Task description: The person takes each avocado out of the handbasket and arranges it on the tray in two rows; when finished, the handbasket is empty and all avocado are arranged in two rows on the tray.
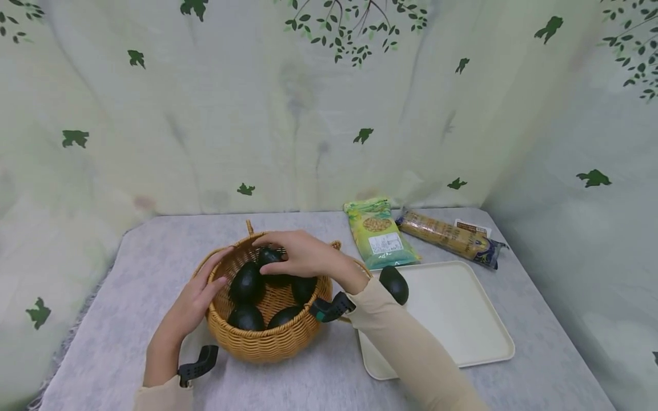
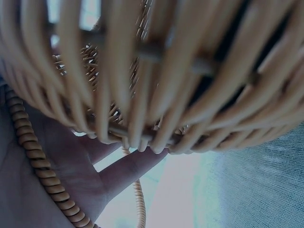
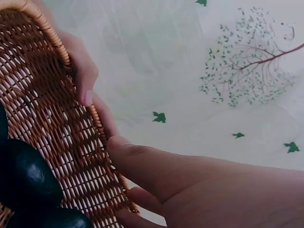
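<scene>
The right hand reaches down into the round woven wicker basket, its fingers curled over one dark green avocado at the back of the pile — grasping it, as far as the head view shows, though the fingertips are hidden behind the fruit. The left hand rests against the basket's left rim with straight, relaxed fingers, steadying it. The basket sits near the front-left of the grey cloth-covered counter, touching or nearly touching the left edge of the cream rectangular plastic tray.

To do this well, I judge the grip should wrap round the avocado's broad middle rather than pinch an end — the skin looks smooth and could slip. The lift should go straight up, clear of the rim and the small handle loop, while the left hand keeps pressing so the light basket doesn't tip or slide. One loose dark avocado already lies at the tray's near-left corner.
</scene>
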Demonstrator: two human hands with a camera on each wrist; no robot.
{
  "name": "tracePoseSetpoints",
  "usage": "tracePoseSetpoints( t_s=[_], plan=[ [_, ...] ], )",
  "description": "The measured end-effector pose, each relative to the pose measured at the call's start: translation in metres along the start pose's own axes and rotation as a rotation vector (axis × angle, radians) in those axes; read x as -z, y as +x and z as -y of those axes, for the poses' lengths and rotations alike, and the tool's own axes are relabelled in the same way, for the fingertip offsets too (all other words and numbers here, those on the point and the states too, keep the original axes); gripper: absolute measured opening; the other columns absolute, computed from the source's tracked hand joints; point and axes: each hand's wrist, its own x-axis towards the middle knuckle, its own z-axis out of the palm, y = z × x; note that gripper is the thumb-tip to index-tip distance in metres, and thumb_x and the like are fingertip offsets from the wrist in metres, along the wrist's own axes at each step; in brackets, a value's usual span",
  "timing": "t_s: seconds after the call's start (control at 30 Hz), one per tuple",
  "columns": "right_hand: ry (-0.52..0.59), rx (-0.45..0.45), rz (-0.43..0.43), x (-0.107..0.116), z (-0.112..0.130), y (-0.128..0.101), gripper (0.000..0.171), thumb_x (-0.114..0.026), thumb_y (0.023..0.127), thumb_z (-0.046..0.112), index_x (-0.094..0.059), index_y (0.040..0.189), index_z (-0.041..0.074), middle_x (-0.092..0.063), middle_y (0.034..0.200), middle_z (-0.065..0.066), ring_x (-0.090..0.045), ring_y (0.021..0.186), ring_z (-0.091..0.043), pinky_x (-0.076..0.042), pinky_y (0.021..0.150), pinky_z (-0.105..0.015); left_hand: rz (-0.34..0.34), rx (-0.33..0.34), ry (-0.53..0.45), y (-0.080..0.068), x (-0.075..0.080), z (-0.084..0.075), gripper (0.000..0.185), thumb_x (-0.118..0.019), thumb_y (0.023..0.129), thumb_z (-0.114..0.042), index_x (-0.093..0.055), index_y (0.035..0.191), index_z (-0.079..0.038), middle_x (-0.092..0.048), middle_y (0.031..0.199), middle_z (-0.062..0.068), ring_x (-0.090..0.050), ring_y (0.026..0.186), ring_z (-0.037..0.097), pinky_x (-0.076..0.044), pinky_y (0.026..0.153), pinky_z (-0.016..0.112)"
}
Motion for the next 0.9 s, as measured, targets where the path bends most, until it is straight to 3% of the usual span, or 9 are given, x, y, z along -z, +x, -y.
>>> tracePoseSetpoints(
  t_s=[0.27, 0.4, 0.9],
  plan=[
    [-0.088, -0.012, 0.092, 0.006, 0.004, 0.022, 0.059, -0.069, 0.099, 0.038, -0.052, 0.151, 0.015, -0.057, 0.151, -0.004, -0.054, 0.138, -0.021, -0.044, 0.114, -0.032, -0.015, 0.002, -0.003, 0.007, 0.004, 0.000, 0.057, -0.046, 0.109, -0.017, -0.030, 0.163, -0.027, -0.032, 0.165, 0.013, -0.034, 0.145, 0.048, -0.028, 0.107, 0.081],
    [-0.105, -0.014, 0.125, 0.003, 0.007, 0.029, 0.060, -0.068, 0.100, 0.039, -0.052, 0.152, 0.014, -0.056, 0.151, -0.002, -0.054, 0.138, -0.020, -0.043, 0.113, -0.030, -0.016, 0.005, -0.003, 0.006, 0.005, 0.002, 0.057, -0.045, 0.109, -0.017, -0.029, 0.163, -0.028, -0.031, 0.165, 0.012, -0.034, 0.145, 0.048, -0.027, 0.108, 0.080],
    [-0.072, -0.027, 0.110, -0.021, -0.009, 0.032, 0.057, -0.068, 0.100, 0.037, -0.054, 0.150, 0.014, -0.057, 0.151, -0.003, -0.053, 0.139, -0.018, -0.043, 0.115, -0.031, 0.007, -0.006, -0.029, 0.000, 0.001, 0.003, 0.058, -0.047, 0.108, -0.014, -0.031, 0.162, -0.028, -0.032, 0.165, 0.007, -0.034, 0.146, 0.044, -0.029, 0.108, 0.079]
  ],
)
